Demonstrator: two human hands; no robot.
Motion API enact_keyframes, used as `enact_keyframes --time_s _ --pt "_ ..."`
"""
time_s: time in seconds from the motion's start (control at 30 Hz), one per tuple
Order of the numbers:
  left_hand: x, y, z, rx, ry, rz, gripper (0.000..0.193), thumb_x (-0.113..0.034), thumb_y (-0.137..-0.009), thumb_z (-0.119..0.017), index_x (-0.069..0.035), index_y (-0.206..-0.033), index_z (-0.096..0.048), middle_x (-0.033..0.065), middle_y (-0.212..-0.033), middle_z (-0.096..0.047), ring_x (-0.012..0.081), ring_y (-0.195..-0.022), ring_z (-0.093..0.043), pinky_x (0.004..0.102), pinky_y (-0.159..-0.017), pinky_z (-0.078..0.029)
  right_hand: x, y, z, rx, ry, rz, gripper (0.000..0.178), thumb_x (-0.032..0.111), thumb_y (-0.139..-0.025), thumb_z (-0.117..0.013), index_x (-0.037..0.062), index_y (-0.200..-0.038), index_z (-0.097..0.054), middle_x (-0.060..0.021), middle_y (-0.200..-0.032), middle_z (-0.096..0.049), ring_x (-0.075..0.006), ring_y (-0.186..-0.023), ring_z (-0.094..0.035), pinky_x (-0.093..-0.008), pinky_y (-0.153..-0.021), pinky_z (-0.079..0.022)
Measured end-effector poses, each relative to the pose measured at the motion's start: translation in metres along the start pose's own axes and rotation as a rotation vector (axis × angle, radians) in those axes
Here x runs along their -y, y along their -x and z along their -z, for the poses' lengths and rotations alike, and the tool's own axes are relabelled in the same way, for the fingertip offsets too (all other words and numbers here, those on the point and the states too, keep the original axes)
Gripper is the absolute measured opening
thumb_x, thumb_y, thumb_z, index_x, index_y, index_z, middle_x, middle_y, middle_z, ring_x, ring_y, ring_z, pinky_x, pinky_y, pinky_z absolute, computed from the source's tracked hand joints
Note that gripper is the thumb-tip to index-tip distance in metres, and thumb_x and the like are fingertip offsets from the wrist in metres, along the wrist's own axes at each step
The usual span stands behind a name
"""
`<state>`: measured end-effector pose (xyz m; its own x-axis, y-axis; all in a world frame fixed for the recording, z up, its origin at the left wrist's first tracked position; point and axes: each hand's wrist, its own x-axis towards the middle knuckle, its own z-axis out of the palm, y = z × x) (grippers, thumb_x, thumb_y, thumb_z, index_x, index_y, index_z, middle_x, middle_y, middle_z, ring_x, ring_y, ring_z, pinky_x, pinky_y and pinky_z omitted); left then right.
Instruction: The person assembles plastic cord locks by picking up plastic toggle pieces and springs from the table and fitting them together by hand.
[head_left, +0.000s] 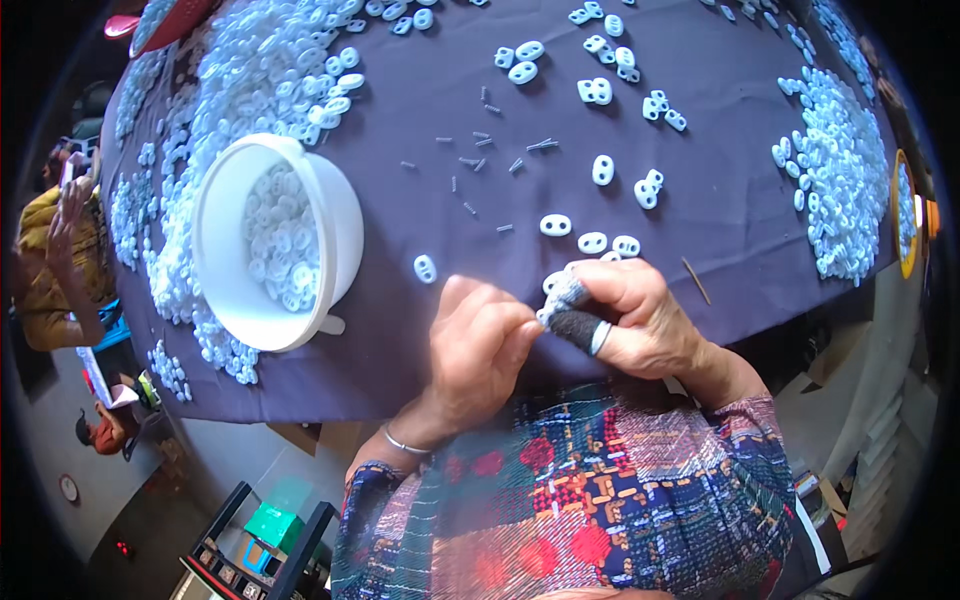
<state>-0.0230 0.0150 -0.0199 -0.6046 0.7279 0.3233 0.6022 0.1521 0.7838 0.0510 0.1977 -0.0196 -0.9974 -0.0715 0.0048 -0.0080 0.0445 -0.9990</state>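
Observation:
My left hand (480, 345) is closed in a pinch, slightly blurred, its fingertips meeting those of my right hand just past the table's near edge. What it pinches is too small to make out. My right hand (645, 325) has its thumb and forefinger wrapped in grey and black coverings and closed on a small white plastic piece (544, 315), mostly hidden by the fingers. Just beyond the hands lie white oval two-hole pieces (555, 225); a single oval piece (425, 268) lies to the left. Several tiny metal pins or springs (480, 160) are scattered farther off.
A white plastic tub (345, 215) tips toward me on the left, with oval pieces inside. Heaps of white pieces (270, 70) surround it; another heap (840, 180) lies right. A thin brown stick (696, 281) rests on the dark tablecloth (400, 350). Another person (65, 250) sits far left.

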Motion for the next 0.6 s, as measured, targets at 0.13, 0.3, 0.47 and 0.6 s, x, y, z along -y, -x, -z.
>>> enact_keyframes --time_s 0.13,0.3,0.47,0.6 --pt "-0.004 0.002 0.002 0.008 0.064 0.006 0.008 -0.006 -0.085 -0.063 -0.002 -0.083 -0.057 0.0079 -0.07 -0.056 0.0226 -0.064 -0.047 0.0338 -0.065 -0.037 0.007 0.002 0.0 0.039 -0.001 0.0 0.008 0.002 -0.079 -0.066 -0.0014 -0.082 -0.059 -0.0103 -0.071 -0.056 -0.0254 -0.062 -0.057 -0.0331 -0.056 -0.041" --pt "-0.007 -0.001 0.003 0.04 0.102 0.039 0.008 -0.007 -0.083 -0.066 -0.002 -0.082 -0.059 0.0067 -0.069 -0.056 0.0218 -0.064 -0.047 0.034 -0.064 -0.037 0.008 0.003 -0.001 0.031 -0.063 0.011 0.009 -0.001 -0.077 -0.066 -0.0029 -0.081 -0.058 -0.0115 -0.069 -0.055 -0.0262 -0.059 -0.055 -0.0338 -0.054 -0.041" --pt "-0.002 0.001 0.004 0.054 0.085 0.046 0.016 -0.017 -0.087 -0.063 -0.002 -0.084 -0.06 0.0079 -0.07 -0.057 0.0225 -0.064 -0.048 0.0347 -0.065 -0.038 0.011 0.004 0.001 0.004 -0.091 -0.066 0.009 -0.001 -0.077 -0.066 -0.0034 -0.077 -0.058 -0.0114 -0.067 -0.055 -0.0231 -0.058 -0.054 -0.033 -0.053 -0.04" --pt "0.004 0.006 0.006 -0.086 0.022 0.054 0.038 -0.037 -0.091 -0.054 0.0 -0.093 -0.061 0.0103 -0.081 -0.06 0.0248 -0.072 -0.053 0.0373 -0.07 -0.039 0.025 0.008 0.001 -0.192 -0.414 -0.368 0.003 -0.002 -0.084 -0.062 -0.0029 -0.086 -0.061 -0.0051 -0.079 -0.06 -0.0103 -0.074 -0.058 -0.0262 -0.066 -0.046"
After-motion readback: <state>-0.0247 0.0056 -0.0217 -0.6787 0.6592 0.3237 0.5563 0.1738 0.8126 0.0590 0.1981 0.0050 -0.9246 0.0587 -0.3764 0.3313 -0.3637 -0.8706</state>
